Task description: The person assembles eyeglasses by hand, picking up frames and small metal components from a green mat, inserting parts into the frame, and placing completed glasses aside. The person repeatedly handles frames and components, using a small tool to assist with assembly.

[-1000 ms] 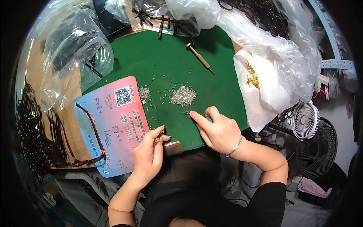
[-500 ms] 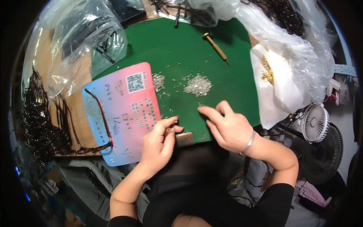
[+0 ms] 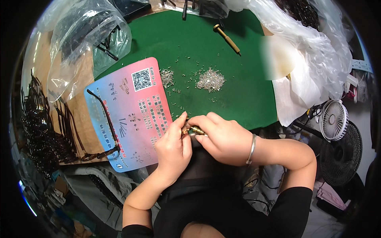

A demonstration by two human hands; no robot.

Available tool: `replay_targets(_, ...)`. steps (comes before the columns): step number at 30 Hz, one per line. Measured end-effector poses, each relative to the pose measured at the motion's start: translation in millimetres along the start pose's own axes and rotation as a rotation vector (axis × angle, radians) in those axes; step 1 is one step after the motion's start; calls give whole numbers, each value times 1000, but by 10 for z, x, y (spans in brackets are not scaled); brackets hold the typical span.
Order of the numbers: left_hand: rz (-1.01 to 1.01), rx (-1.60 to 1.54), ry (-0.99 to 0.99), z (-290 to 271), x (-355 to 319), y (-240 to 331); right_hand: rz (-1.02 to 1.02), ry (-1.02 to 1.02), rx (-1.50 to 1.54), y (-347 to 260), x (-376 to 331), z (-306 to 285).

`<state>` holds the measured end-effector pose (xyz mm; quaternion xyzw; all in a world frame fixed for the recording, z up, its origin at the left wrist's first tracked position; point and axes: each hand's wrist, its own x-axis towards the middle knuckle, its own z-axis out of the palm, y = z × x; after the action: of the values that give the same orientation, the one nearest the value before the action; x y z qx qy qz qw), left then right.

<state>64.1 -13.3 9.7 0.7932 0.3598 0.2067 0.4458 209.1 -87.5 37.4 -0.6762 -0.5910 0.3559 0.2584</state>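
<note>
Left hand point(image 3: 172, 148) and right hand point(image 3: 222, 137) together pinch a small brass-coloured tool point(image 3: 195, 130); tiny silver screws point(image 3: 210, 79), pink card point(image 3: 131, 111) and green counter point(image 3: 238, 87) lie beyond.

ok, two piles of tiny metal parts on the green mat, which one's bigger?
The right pile, mid-mat: wider and denser. The left pile by the pink card's edge is smaller.

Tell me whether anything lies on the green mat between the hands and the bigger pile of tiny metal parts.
Nothing large: only a few scattered metal bits dot the green mat between the right hand and the pile.
</note>
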Motion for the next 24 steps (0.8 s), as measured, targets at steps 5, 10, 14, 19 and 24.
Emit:
replay_targets(5, -33, -13, -14, -38, 34, -1, 545, -452, 799, -65, 209, -307)
replay_targets(10, -45, -33, -27, -60, 58, -2, 529, -461, 763, -66, 250, -292)
replay_targets(14, -31, -42, -38, -67, 53, -46, 463, -392, 654, -109, 246, -254)
replay_targets(19, -12, -50, -85, -76, 112, -31, 96, -121, 330, 108, 166, -11)
replay_targets(24, 19, 16, -56, -104, 76, -39, 111, -153, -136, -155, -25, -144)
